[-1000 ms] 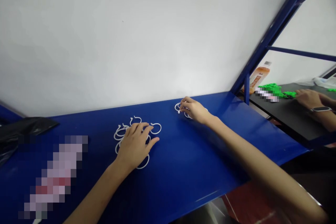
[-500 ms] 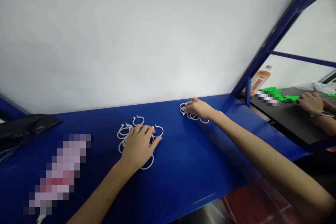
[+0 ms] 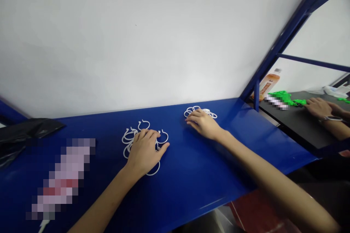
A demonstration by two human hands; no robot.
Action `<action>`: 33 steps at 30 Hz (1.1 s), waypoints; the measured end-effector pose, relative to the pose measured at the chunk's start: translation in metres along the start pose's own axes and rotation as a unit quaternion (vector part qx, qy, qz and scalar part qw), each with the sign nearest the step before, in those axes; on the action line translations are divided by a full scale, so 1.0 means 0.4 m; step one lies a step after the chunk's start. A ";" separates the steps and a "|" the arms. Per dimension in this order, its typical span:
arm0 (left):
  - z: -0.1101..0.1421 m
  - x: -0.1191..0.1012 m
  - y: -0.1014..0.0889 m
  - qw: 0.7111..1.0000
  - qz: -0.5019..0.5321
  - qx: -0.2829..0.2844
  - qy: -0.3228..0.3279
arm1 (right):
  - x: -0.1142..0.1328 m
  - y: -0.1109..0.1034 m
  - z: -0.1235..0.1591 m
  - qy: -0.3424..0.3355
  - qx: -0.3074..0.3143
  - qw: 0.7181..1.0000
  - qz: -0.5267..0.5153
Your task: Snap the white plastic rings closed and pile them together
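My left hand [image 3: 144, 151] lies flat over a pile of thin white open rings with small knobbed ends, its thumb apart from the fingers. Around it several rings show, among them a white ring [image 3: 149, 125] beyond the fingertips and another white ring [image 3: 167, 138] by the thumb side. Farther right, my right hand [image 3: 202, 123] rests at the near side of a second group of white rings [image 3: 207, 111], its fingers stretched out to the left. Part of that group is hidden behind the hand. I see no ring held up in either hand.
Both piles lie on a blue table [image 3: 175, 189] against a white wall. At left are a black plastic bag [image 3: 35, 129] and a blurred-out object with a white cable [image 3: 43, 224]. Beyond a blue frame post, another person's hands [image 3: 318, 107] work near green pieces [image 3: 283, 97] and a bottle [image 3: 269, 84].
My right hand has drawn slightly towards me from on top of the right group, and its fingers lie lower. Those rings sit closer together, nearer the wall. My left hand has hardly moved.
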State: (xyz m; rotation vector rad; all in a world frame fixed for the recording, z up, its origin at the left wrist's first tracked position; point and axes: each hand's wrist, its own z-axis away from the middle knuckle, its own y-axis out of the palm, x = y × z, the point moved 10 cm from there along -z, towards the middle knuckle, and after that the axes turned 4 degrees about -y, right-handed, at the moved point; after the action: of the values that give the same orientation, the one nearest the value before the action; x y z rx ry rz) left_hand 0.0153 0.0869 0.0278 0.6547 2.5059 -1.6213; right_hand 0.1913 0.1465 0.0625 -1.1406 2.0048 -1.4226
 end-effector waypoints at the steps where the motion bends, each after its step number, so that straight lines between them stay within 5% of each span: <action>1: 0.000 -0.005 -0.002 1.000 0.007 -0.001 0.004 | 0.029 0.018 0.000 0.003 0.001 0.999 -0.033; 4: 0.001 -0.027 -0.015 0.999 0.025 -0.014 0.035 | 0.080 0.068 0.001 0.075 -0.014 0.985 -0.157; 8: 0.005 -0.053 -0.042 0.996 0.014 -0.045 0.081 | 0.109 0.109 0.012 0.172 -0.031 0.923 -0.344; 15: 0.020 -0.106 -0.070 0.987 0.003 -0.074 0.145 | 0.096 0.116 0.042 0.218 -0.069 0.858 -0.460; 25: 0.002 -0.065 -0.058 0.981 0.181 -0.023 0.066 | 0.127 0.071 0.036 0.102 -0.060 0.937 -0.328; 33: 0.004 -0.050 -0.015 0.966 0.250 0.065 -0.012 | 0.184 0.061 0.031 -0.001 -0.040 0.962 -0.270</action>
State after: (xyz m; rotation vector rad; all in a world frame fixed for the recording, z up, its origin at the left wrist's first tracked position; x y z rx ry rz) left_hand 0.0308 0.0772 0.0379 1.1579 1.9982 -1.5823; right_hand 0.1493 0.0827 0.0435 -1.8252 1.8382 -1.5867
